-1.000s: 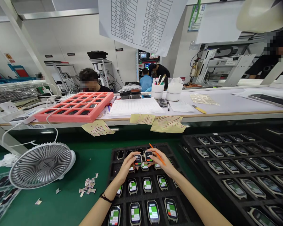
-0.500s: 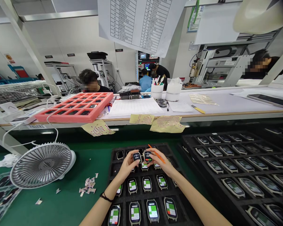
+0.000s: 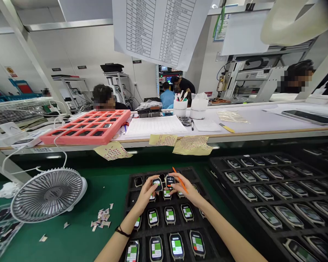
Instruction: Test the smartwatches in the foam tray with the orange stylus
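Note:
Above a black foam tray of lit watches, my left hand grips a watch by its edges, its screen facing me. My right hand holds a second watch close beside the first, thumb at the lower part of its screen. An orange stick also rests in my right hand, slanting up past the index finger. Several watches with green and white screens lie in the tray compartments below my hands.
A white fan and small scattered pieces lie left on the green mat. A second black tray of watches is at right. On the shelf ahead are a pink foam tray, papers and white cups. Other people are beyond.
The screen of the watch in my left hand has changed to show green and white. My right thumb has shifted lower on its watch. The camera view has moved slightly.

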A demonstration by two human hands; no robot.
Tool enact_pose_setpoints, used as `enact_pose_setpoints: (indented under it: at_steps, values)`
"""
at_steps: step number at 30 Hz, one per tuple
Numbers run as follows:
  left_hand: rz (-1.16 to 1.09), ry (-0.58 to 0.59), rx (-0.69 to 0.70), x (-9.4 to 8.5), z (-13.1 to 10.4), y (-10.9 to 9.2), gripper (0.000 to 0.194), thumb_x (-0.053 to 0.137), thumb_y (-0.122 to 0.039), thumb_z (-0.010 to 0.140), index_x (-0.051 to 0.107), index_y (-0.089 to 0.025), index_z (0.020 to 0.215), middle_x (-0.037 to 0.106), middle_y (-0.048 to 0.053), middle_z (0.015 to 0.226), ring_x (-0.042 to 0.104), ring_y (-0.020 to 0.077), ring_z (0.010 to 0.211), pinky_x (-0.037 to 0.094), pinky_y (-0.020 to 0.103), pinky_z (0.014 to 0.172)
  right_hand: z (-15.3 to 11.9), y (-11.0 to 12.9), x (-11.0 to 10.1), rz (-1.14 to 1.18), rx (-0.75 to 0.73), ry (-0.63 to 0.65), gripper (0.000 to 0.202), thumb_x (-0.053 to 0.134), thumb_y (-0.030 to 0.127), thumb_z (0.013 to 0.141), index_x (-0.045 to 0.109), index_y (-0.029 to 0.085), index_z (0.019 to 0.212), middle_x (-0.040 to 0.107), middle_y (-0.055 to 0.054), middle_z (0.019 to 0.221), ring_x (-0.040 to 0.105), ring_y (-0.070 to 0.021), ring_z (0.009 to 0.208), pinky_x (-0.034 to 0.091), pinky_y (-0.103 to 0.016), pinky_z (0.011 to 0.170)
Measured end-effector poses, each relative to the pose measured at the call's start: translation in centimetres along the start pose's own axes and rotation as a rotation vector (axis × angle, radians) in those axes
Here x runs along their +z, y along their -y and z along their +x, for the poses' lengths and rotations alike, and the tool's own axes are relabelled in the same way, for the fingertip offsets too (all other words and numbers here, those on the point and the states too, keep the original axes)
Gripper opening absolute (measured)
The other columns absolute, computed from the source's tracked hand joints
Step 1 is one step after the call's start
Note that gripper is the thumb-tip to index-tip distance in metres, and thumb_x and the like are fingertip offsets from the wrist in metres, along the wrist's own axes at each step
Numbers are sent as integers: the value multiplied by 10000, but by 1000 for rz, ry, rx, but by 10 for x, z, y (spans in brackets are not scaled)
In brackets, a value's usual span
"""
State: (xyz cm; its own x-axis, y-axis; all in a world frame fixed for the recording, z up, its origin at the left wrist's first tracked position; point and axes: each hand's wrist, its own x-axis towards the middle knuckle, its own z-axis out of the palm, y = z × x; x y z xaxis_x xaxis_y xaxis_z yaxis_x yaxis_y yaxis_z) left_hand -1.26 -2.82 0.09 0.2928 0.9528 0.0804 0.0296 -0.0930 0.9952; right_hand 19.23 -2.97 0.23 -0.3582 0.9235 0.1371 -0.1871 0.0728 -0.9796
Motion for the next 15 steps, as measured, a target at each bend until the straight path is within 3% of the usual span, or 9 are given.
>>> enact_pose_setpoints:
  at_steps: [8,12,15]
  values:
    - [-20,7,-7,0,2,2,407,548,-435,834,522,-217,1177,539,16,913,451,92,588,423,238,584,0,2,1,1,-2,-23,356,640,427,801,536,264,1100,579,-52,1135,691,-183,771,597,-358,726]
    - [-13,10,-13,0,2,2,395,543,-434,834,530,-217,1164,551,33,984,460,90,591,416,238,576,1,4,1,-3,6,-75,329,662,424,784,562,245,1041,573,-33,1016,696,-187,715,601,-346,674]
    - [-16,9,-10,0,2,2,386,537,-434,836,539,-210,1151,555,27,913,493,109,611,397,234,554,2,3,0,-5,15,-103,320,675,421,771,569,232,1007,572,-21,942,699,-195,695,599,-331,632]
